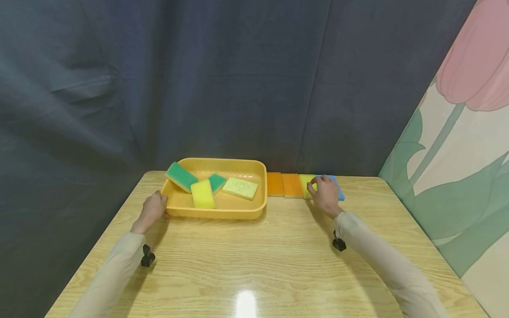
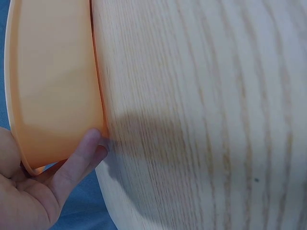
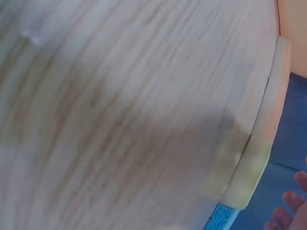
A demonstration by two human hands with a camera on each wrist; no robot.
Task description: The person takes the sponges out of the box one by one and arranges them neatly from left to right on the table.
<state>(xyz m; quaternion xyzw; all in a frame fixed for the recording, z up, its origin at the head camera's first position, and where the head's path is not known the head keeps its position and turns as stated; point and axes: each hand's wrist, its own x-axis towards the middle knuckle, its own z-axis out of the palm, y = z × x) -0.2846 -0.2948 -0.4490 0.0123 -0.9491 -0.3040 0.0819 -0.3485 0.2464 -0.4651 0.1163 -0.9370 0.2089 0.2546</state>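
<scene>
At its left end, a yellow plastic tray (image 1: 222, 213) is gripped by my left hand (image 1: 153, 209); in the left wrist view the fingers (image 2: 79, 160) lie against its outer wall. Inside are a yellow sponge (image 1: 203, 194), a green-topped sponge (image 1: 217, 183) and a pale speckled sponge (image 1: 240, 188). Another green-topped sponge (image 1: 181, 177) leans over the left rim. My right hand (image 1: 327, 194) hovers over the right end of a sponge row, near a yellow sponge (image 1: 304, 185) and a blue sponge (image 1: 341, 194). Its fingers are loosely bent and hold nothing visible.
Two orange sponges (image 1: 293, 185) continue the row up to the tray's right side. Everything stands along the back edge of a wooden table (image 1: 246, 256). A dark curtain (image 1: 238, 88) hangs behind, and a flower-painted wall (image 1: 457, 176) rises at the right.
</scene>
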